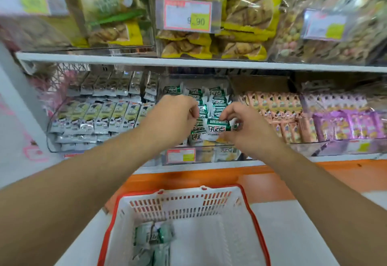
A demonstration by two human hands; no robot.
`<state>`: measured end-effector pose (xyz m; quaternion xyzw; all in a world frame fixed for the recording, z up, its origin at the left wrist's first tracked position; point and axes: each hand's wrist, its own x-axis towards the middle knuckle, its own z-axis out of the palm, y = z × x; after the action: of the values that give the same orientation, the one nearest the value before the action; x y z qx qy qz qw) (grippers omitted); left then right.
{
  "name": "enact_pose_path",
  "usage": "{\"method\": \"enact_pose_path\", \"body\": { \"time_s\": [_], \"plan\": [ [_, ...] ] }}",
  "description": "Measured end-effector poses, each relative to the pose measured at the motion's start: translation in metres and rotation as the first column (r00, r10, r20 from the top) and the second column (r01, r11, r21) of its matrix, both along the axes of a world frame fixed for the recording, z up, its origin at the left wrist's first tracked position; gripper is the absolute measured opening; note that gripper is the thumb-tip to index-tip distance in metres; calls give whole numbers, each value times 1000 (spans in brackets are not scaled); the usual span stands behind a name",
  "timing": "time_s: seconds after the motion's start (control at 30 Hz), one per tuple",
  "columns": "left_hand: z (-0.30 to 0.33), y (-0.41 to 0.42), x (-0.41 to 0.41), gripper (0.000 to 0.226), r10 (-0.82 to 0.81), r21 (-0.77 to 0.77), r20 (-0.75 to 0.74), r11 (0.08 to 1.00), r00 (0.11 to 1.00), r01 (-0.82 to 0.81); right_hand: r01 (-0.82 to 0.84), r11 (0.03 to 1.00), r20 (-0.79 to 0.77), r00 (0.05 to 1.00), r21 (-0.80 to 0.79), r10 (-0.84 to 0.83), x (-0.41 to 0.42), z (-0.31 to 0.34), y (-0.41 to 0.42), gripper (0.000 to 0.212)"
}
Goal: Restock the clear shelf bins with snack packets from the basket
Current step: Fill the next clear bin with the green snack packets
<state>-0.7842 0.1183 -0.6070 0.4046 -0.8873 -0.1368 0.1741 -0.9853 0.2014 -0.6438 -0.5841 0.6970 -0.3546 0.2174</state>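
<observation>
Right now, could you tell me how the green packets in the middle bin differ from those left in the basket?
The green packets in the middle bin lie heaped high and many; the packets in the basket are few, flat on its floor. The right hand pinches one bin packet; the left hand reaches among them. The basket ones lie untouched. Both look alike: green and white.

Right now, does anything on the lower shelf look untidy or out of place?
Yes. The green and white packets in the middle clear bin lie in a loose heap, tilted every way, while the grey packets and pink packets in the neighbouring bins stand in neat rows. Nothing looks torn or spilled.
</observation>
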Motion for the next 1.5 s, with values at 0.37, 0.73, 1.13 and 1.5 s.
{"method": "enact_pose_path", "body": {
  "time_s": [0.37, 0.73, 1.13, 1.5],
  "plan": [
    [-20, -62, -33, 22, -201, 171, 297, 973, 934, 156, -164, 986, 3, 986, 43, 164, -6, -19, -17, 36],
    [-29, -65, -39, 21, -202, 101, 349, 979, 915, 177, -129, 987, 4, 992, 97, 129, -6, -17, -18, 34],
    [-31, -77, -32, 8, -255, 166, 201, 961, 946, 223, -152, 983, -7, 988, 106, 154, -11, -11, -21, 28],
    [-18, -84, -36, 6, -243, 194, 197, 959, 950, 205, -176, 976, -83, 979, 131, 187, -11, -10, -25, 27]
  ]
}}
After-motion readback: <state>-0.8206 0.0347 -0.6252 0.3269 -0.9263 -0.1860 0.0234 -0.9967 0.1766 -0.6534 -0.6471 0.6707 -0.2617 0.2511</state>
